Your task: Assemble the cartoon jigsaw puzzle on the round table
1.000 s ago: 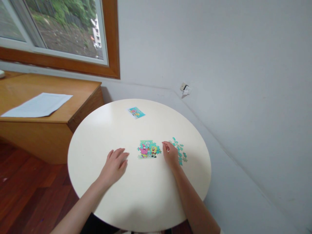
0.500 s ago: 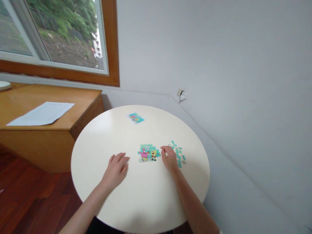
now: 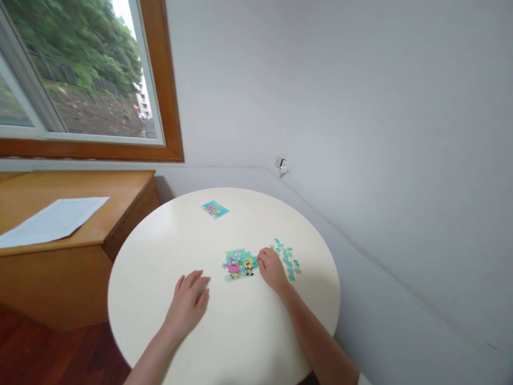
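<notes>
A partly assembled jigsaw puzzle (image 3: 239, 266) with cartoon figures lies on the round white table (image 3: 168, 224). At its right edge my right hand (image 3: 273, 269) is closed, thumb and fingers pinched on a puzzle piece that they mostly hide. Just right of that hand, several loose teal puzzle pieces (image 3: 289, 261) are scattered. My left hand (image 3: 187, 298) rests on the tabletop to the left of the puzzle, fingers spread and holding nothing.
Toward the table's far side lies a small reference picture (image 3: 215, 209) with the same cartoon figures. A wooden cabinet (image 3: 132, 206) with white paper (image 3: 56, 219) on it stands at the left. A wall socket with a plug (image 3: 282, 164) is behind.
The view has shifted a little. My right hand has moved left against the puzzle's right edge, its fingers now lower and closer together. The left hand stays spread on the table.
</notes>
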Action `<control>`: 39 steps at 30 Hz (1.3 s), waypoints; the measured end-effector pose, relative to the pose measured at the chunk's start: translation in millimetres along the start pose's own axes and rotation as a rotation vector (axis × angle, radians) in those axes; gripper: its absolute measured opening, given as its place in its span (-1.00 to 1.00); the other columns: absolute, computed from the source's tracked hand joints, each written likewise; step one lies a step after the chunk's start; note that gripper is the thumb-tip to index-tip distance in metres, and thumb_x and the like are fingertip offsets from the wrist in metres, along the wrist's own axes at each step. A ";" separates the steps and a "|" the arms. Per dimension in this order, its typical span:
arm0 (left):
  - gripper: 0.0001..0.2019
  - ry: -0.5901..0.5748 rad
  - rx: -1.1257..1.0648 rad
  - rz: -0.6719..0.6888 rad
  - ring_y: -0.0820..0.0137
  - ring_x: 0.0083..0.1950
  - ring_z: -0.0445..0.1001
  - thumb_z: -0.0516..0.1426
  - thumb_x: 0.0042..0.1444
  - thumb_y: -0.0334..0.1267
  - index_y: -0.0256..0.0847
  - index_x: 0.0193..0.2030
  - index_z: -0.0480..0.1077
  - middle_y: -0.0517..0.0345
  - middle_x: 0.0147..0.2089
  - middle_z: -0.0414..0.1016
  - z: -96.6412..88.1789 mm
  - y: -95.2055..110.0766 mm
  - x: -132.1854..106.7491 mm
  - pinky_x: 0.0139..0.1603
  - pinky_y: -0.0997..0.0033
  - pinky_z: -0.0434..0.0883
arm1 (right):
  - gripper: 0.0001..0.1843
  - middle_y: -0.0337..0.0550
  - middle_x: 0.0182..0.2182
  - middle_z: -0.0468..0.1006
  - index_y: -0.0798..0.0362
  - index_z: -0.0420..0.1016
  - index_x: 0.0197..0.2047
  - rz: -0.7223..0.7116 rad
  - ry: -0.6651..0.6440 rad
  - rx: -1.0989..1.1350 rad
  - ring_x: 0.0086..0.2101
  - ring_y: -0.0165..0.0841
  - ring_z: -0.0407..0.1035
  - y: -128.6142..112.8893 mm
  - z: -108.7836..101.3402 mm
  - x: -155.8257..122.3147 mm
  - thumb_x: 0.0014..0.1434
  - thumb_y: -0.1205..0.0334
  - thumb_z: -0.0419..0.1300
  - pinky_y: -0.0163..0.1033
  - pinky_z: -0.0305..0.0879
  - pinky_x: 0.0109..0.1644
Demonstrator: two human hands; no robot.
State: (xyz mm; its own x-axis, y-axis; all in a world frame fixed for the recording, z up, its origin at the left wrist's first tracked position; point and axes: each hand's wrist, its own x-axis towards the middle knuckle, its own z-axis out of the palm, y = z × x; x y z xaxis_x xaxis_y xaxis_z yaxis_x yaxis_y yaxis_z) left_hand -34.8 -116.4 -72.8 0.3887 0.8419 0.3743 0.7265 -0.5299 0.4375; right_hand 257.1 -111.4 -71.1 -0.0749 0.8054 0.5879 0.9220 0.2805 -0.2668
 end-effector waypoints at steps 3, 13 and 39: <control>-0.70 -0.008 -0.002 0.002 0.17 0.16 0.38 -0.04 0.15 -0.25 -0.13 -0.08 0.46 -0.04 0.07 0.45 0.3 -1.7 1.2 0.24 -0.18 0.17 | -0.76 -0.14 -0.40 0.41 0.04 0.36 -0.45 0.014 0.009 -0.002 -0.30 -0.31 0.22 0.3 0.7 0.3 0.13 0.50 -0.02 -0.21 0.16 -0.14; -0.71 0.022 -0.023 0.009 0.18 0.14 0.40 -0.04 0.15 -0.26 -0.10 -0.12 0.47 -0.02 0.05 0.46 3.4 -5.6 1.6 0.22 -0.19 0.20 | -0.75 -0.15 -0.40 0.42 0.05 0.37 -0.44 0.018 0.035 0.017 -0.30 -0.31 0.23 -0.1 1.7 1.0 0.12 0.52 -0.02 -0.20 0.15 -0.13; -0.66 0.066 0.097 -0.012 0.22 0.10 0.43 0.00 0.09 -0.41 -0.07 -0.06 0.44 0.01 0.02 0.49 2.9 7.3 0.6 0.20 -0.06 0.30 | -0.71 -0.19 -0.43 0.41 0.02 0.33 -0.48 -0.017 0.103 0.176 -0.34 -0.32 0.28 -4.0 3.9 -1.1 0.09 0.57 -0.03 -0.21 0.19 -0.22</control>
State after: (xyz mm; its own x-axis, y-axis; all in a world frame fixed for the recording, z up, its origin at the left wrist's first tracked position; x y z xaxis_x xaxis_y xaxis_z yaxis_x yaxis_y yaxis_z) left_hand -27.6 -119.5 -71.8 0.3440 0.8378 0.4239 0.7837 -0.5049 0.3619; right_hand 252.0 -111.4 -73.7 -0.0421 0.7450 0.6657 0.8394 0.3877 -0.3808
